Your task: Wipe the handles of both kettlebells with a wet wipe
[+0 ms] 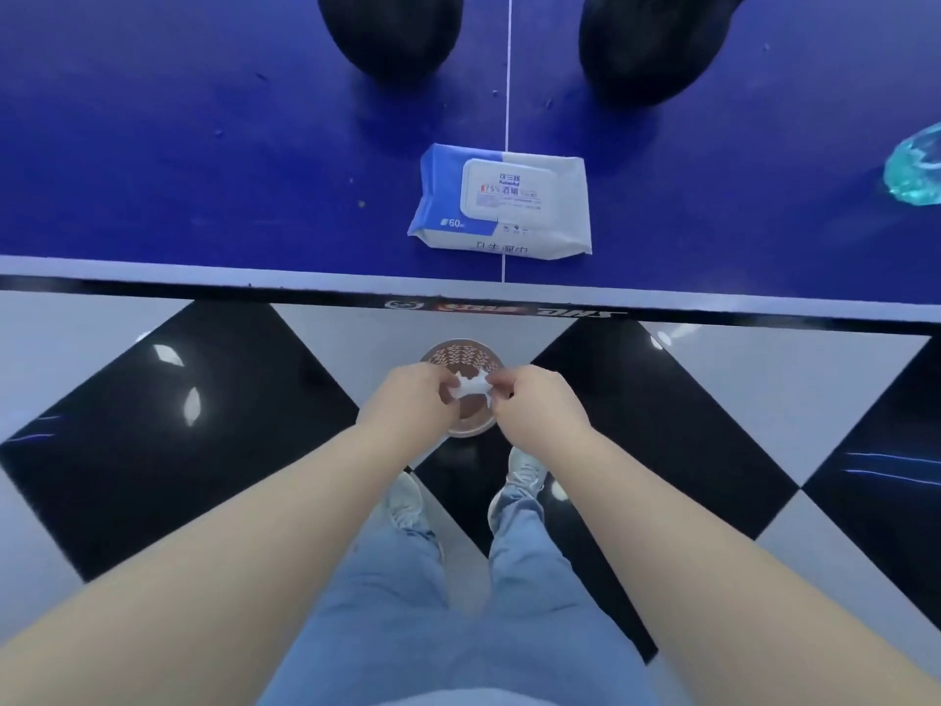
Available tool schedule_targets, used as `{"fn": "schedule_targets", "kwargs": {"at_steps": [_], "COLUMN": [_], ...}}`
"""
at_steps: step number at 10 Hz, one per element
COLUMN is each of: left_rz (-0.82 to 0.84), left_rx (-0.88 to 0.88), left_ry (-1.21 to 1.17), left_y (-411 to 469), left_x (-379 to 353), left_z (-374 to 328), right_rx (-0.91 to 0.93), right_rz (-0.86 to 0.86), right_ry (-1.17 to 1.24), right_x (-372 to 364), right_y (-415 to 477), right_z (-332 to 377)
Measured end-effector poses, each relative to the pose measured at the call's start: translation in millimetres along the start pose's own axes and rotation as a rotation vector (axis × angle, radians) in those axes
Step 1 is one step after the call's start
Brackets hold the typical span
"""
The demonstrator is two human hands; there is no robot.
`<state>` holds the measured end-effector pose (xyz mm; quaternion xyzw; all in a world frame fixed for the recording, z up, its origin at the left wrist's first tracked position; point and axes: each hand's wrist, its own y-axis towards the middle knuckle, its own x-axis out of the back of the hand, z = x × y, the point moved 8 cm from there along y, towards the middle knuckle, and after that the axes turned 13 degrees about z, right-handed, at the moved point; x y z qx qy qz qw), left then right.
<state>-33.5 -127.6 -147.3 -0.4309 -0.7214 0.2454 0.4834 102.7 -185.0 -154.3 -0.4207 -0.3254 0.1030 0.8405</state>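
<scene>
Two black kettlebells stand at the far edge of the blue table, one left (392, 30) and one right (646, 43) of the white centre line; their handles are out of frame. A blue and white wet wipe pack (501, 201) lies closed near the table's front edge. Below the table edge, my left hand (407, 400) and my right hand (534, 405) pinch a small crumpled white wipe (471, 388) between them. The wipe hangs directly above a round brown mesh bin (461, 394) on the floor.
The table's front edge (458, 298) runs across the view with a black band. A clear crumpled plastic item (916, 170) lies at the table's right side. The floor has black and pale tiles (203, 425). My feet in pale shoes stand just behind the bin.
</scene>
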Motion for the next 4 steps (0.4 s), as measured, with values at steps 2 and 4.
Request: {"fn": "schedule_targets", "kwargs": {"at_steps": [2, 4], "left_rz": [0.077, 0.015], "left_rx": [0.015, 0.038], "left_ry": [0.226, 0.268], "left_y": [20, 28], "left_x": [0, 12], "left_z": [-10, -10], "right_rx": [-0.017, -0.021], "right_rz": [0.034, 0.004], "right_ry": [-0.018, -0.077], "right_x": [7, 21], "right_y": [25, 32], "right_z": [-12, -12]}}
